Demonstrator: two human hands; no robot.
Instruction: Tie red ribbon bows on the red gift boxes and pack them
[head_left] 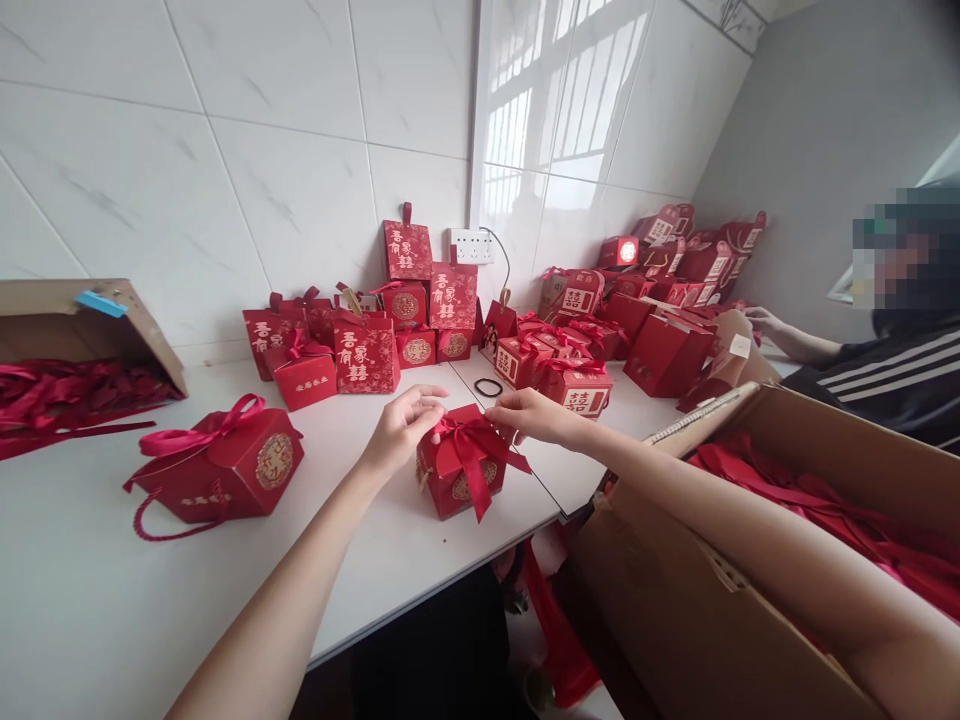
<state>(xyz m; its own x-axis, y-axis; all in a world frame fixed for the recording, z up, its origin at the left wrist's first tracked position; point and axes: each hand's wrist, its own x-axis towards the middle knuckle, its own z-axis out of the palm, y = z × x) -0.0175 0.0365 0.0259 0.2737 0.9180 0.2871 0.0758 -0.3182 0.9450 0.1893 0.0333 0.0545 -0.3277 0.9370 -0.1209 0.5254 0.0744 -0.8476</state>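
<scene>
In front of me a small red gift box with a gold round emblem stands upright on the table. A red ribbon is tied in a bow on its top, and one tail hangs down the front. My left hand has thumb and fingers pinched at the bow's left side. At the right side, my right hand is closed on the ribbon, its fingertips partly hidden. Further left lies a larger red gift box with a pink-red bow and a cord handle.
Several red boxes are stacked against the tiled wall, with more to the right. A black ring lies behind my box. Ribbons fill a carton at left and a carton under my right arm. Another person sits at right.
</scene>
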